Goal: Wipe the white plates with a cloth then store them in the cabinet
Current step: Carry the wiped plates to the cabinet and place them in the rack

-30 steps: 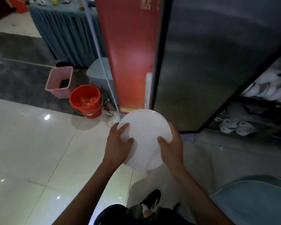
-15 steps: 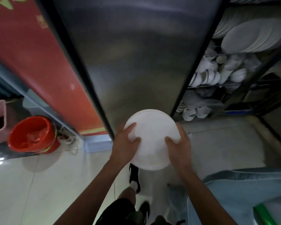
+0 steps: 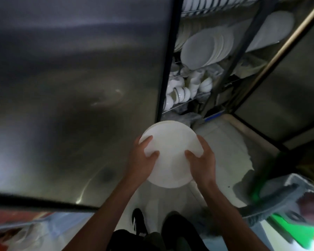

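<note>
I hold a small stack of white plates (image 3: pixel 170 151) in front of me with both hands. My left hand (image 3: pixel 140 160) grips its left rim, thumb on top. My right hand (image 3: pixel 203 163) grips the right rim the same way. The open cabinet (image 3: pixel 230 69) lies ahead to the right, its wire shelves holding upright white plates (image 3: pixel 203 49) above and white bowls (image 3: pixel 181 91) below. No cloth shows in my hands.
A large steel cabinet door (image 3: pixel 76 87) fills the left half of the view. A second steel panel (image 3: pixel 288 91) stands at the right. A blue-covered table edge (image 3: pixel 272 207) with green items sits at lower right. My feet are on the pale tiled floor (image 3: pixel 225 142).
My view has swung right from the red panel and orange bucket toward the open cabinet. The plates stay held in both hands the same way, now closer to the shelves.
</note>
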A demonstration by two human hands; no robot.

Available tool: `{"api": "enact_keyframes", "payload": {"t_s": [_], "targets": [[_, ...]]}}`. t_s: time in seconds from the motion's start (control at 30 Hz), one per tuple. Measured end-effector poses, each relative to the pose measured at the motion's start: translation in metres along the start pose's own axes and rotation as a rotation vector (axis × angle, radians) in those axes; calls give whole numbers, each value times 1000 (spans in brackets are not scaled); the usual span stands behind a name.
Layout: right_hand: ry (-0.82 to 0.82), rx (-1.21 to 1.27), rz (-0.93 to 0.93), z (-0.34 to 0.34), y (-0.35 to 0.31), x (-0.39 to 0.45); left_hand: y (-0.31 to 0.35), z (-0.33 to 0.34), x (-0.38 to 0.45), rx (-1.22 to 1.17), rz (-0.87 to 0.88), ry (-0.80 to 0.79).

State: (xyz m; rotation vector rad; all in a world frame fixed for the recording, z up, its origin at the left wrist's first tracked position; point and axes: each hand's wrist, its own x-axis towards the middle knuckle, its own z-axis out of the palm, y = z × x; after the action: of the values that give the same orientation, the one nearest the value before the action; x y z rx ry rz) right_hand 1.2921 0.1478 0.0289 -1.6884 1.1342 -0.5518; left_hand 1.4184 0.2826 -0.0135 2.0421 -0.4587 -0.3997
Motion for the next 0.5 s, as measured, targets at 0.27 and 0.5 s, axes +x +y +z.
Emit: {"api": "enact_keyframes", "payload": {"t_s": [0.27, 0.5], "targets": [[163, 44, 97, -22, 3, 74, 38, 57, 85, 32, 85, -166], [210, 151, 154, -50, 4, 160, 94, 111, 155, 102, 175, -241]]}}
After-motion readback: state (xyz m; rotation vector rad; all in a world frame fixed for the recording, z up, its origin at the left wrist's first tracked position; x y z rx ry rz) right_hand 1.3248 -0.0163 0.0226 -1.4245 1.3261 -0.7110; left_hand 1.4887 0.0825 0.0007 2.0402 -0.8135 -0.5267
